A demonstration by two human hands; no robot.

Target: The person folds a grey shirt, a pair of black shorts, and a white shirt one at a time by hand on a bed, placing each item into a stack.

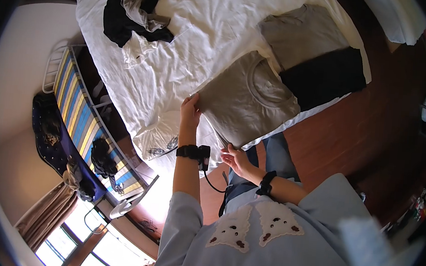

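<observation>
A folded grey-brown T-shirt (239, 97) lies at the near edge of the bed, its round collar toward the right. My left hand (190, 112) is closed on the shirt's left edge, thumb on top. At the shirt's near corner, my right hand (238, 161) pinches the hem with the thumb; its other fingers are loosely bent and partly apart. Just beyond the T-shirt sit a folded grey garment (305, 34) and a folded black garment (324, 77). A white garment with a dark print (157, 138) lies by my left forearm.
A white sheet (201, 35) covers the bed. Rumpled black, grey and white clothes (137, 15) are piled at its far left. A striped cot (85, 117) with dark items stands left. Reddish wooden floor (329, 138) shows at right. A cable (211, 183) hangs from my left wrist.
</observation>
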